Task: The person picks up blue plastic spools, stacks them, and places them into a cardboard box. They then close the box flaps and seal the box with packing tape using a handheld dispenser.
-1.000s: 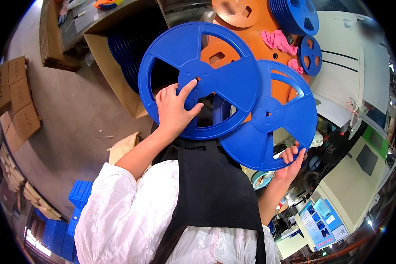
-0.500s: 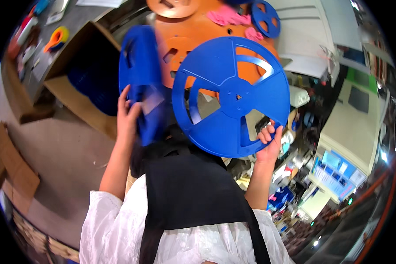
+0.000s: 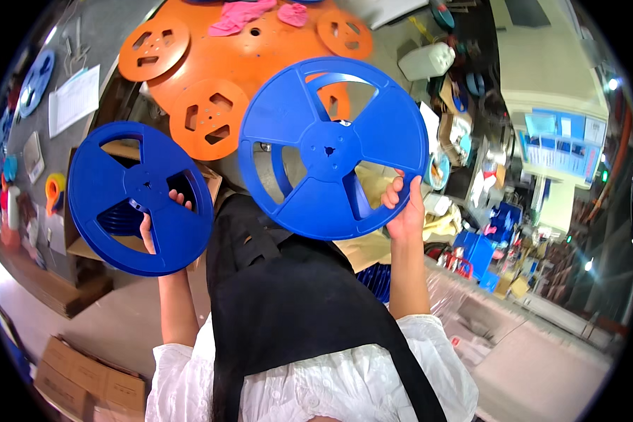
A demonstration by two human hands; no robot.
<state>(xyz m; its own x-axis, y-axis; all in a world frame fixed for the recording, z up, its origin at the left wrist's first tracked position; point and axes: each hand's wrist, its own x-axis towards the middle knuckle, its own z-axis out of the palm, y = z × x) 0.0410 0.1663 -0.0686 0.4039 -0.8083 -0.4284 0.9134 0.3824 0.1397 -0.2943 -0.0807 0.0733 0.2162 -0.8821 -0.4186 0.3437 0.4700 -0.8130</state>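
My left hand (image 3: 148, 233) is closed on the rim side of a blue plastic reel (image 3: 105, 186). Its fingertips and thumb show through the reel's cut-outs; the rest is hidden behind the disc. A larger-looking blue reel (image 3: 330, 148), with its broad face turned toward me, is gripped at the lower right edge by my right hand (image 3: 406, 211). The two reels are apart. Under the left one stands a cardboard box (image 3: 84, 249), mostly covered, with stacked blue reels (image 3: 119, 218) visible through a cut-out.
Ahead is a large orange round plate (image 3: 274, 53) bearing orange discs (image 3: 209, 119) and pink cloths (image 3: 243, 15). At left, a grey table (image 3: 91, 42) holds a paper sheet (image 3: 76, 100) and an orange tape roll (image 3: 54, 191). Flattened cardboard (image 3: 91, 373) lies lower left.
My left hand has swung the left reel outward to the left, from nearly edge-on to face-on, over the box. The right reel is still held. My view has turned, shifting the surroundings.
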